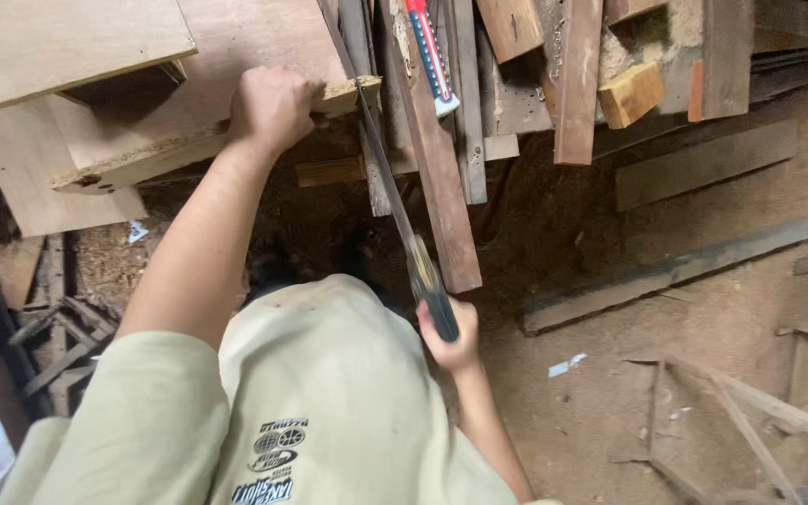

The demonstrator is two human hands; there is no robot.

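My left hand (271, 105) is closed on the edge of a chipboard panel (170, 148) and presses it down at the upper middle. My right hand (451, 341) grips the dark handle of a handsaw (395, 201). The saw's thin blade runs up and to the left, and meets the panel's right end just beside my left hand. My pale green shirt fills the lower left.
Several dark planks (441, 178) and wood offcuts (630, 93) lie stacked at the top. A red, white and blue tool (430, 56) rests among them. Plywood sheets (58, 37) sit at the upper left. The sawdust-covered floor (610, 402) holds a long board (675, 273) and thin slats (750, 411).
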